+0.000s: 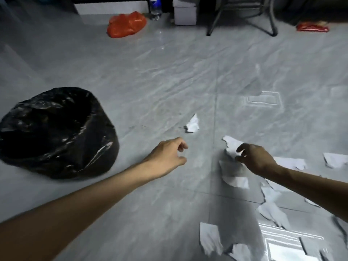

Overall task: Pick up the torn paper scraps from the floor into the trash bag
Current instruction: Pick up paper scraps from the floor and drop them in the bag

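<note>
A black trash bag point(56, 132) sits open on the grey floor at the left. My right hand point(254, 157) pinches a white torn paper scrap point(230, 145) just above the floor, right of centre. My left hand point(167, 155) hovers over bare floor with fingers loosely curled and apart, holding nothing. A crumpled scrap point(193, 124) lies beyond both hands. Several more torn scraps lie on the floor under and near my right arm: a flat scrap point(236, 180), a scrap at the near edge point(210, 240), and one at the far right point(335, 160).
An orange plastic bag point(126, 24) lies at the back, with a clear drink bottle point(155, 8) and a white box point(185, 13) beside it. Black chair legs point(243, 17) stand at the back right, near a red wrapper point(312, 28).
</note>
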